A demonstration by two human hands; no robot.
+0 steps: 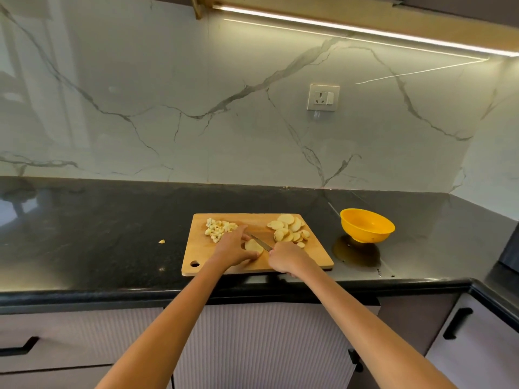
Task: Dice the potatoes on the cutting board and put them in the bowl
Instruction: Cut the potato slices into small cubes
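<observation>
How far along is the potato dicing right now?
Partly done. A pile of diced potato sits at the far left of the cutting board. In hand: the left hand steadies a potato slice while the right hand holds the knife against it. Left: the heap of round slices is uncut, one stray piece lies on the counter, and the yellow bowl looks empty.

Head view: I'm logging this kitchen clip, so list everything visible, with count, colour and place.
cutting board: one, wooden, on the counter
diced potato: one pile, pale yellow, board's far left
potato slices: one pile, tan-edged, board's far right
potato piece: one, under the left hand
knife: one, steel blade, beside that piece
stray bit: one, left of the board
bowl: one, yellow, right of the board
counter: black
socket: one, white, on the wall
hands: left hand holds the piece, right hand grips the knife
</observation>
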